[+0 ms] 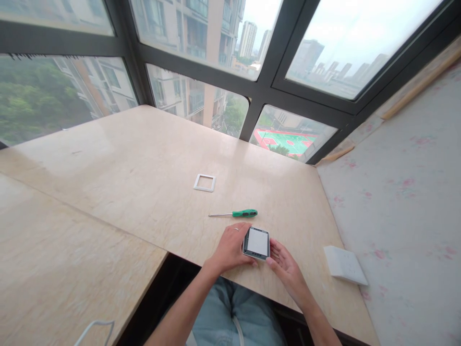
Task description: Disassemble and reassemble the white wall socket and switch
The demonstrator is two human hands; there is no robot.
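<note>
A square wall switch (258, 241) with a white face and a dark grey border is held between both hands, above the front edge of the tabletop. My left hand (230, 247) wraps its left side, with the thumb along the near edge and the fingers at the far corner. On the opposite side, my right hand (286, 263) grips with its thumb at the near right corner and fingers curled by the right edge. Just beyond lies a screwdriver (245, 213) with a green and black handle, its shaft pointing left. Farther back rests a flat white square frame (205, 183).
The beige marble-patterned tabletop (126, 163) reaches to dark-framed windows. At right, a white wall outlet box (345, 265) sits by the flowered wall (399, 211). A white cable (95, 324) lies at the lower left. The counter's front edge has a dark recess (158, 288) below.
</note>
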